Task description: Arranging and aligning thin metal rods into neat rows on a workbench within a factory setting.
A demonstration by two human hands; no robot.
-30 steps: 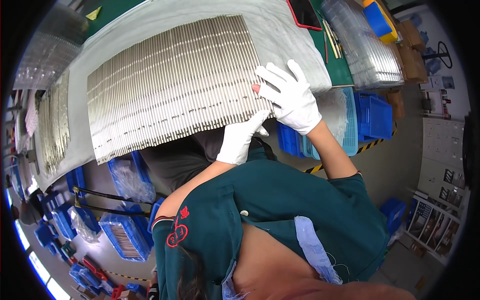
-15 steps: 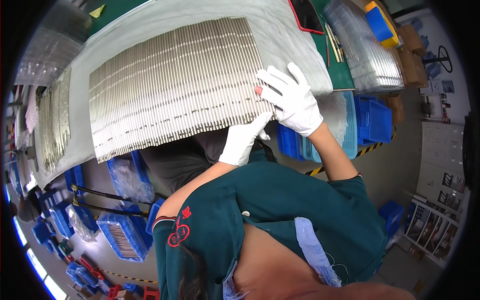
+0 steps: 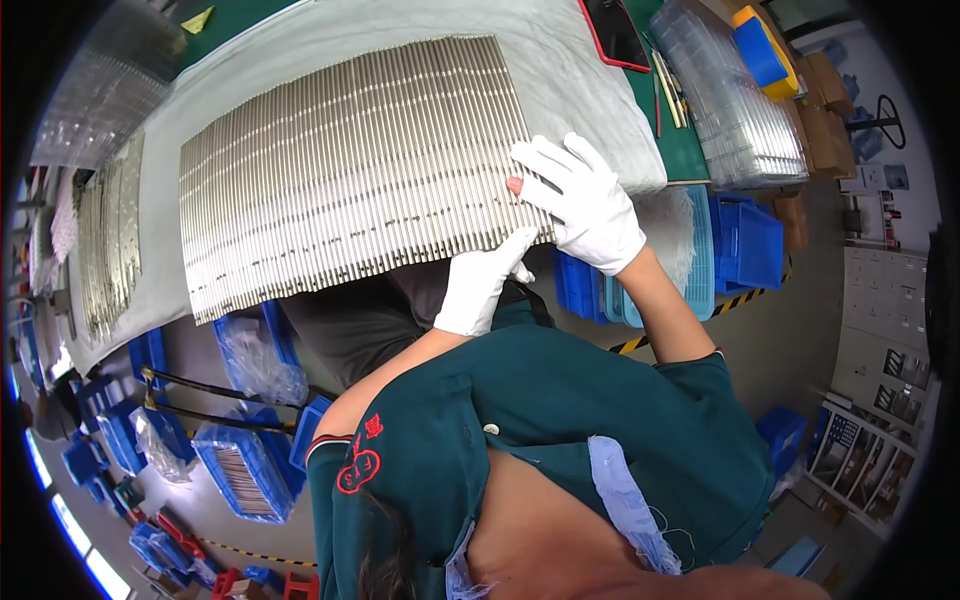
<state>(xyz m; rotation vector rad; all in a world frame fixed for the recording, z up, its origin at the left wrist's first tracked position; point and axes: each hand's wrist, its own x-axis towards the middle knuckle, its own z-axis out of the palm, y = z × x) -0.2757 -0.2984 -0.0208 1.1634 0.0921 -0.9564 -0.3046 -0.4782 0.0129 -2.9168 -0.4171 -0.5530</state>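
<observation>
Left hand (image 3: 485, 283), white glove, sits at the near edge of the rod sheet, fingers pinching the ends of the last rods at the right corner. Right hand (image 3: 583, 195), also gloved, lies flat and open on top of that same corner, pressing down, gripping nothing. Metal rods (image 3: 350, 170) form one tight side-by-side row on the grey cloth (image 3: 570, 60), covering most of it. Looks mostly laid out; right edge is where work is. Further left, a smaller batch of rods (image 3: 108, 235) lies apart. Far right: stacked clear trays (image 3: 735, 110).
</observation>
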